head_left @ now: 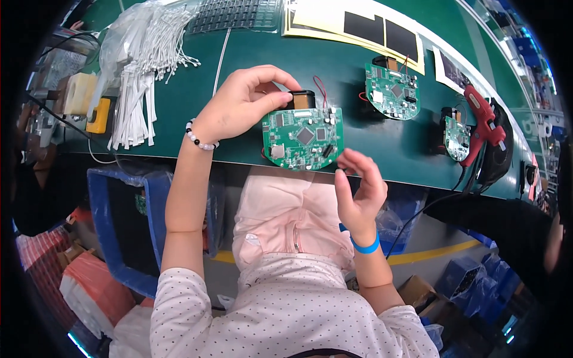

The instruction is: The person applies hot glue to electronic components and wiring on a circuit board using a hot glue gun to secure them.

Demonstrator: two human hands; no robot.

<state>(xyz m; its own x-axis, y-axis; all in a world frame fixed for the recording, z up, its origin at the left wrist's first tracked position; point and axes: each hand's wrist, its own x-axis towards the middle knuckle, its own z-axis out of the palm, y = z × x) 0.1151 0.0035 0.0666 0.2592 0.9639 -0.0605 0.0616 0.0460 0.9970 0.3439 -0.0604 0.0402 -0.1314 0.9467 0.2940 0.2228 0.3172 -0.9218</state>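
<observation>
A green circuit board [304,138] with chips and a red wire loop lies at the bench's near edge in front of me. From its far side a short brown flat cable [303,101] leads to a small black part [305,93]. My left hand [243,102] comes in from the left, its thumb and forefinger closed on the black part's left end. By the board's lower right corner is my right hand [361,194]. Its thumb and fingers are apart with nothing between them; whether a fingertip touches the board I cannot tell.
Two similar boards lie to the right, one farther back [394,89] and one [456,138] by a red glue gun [484,122]. White cable bundles [136,98] and a yellow tool [102,115] are at left. Behind lie a plastic tray [234,15] and yellow-edged sheets [358,27].
</observation>
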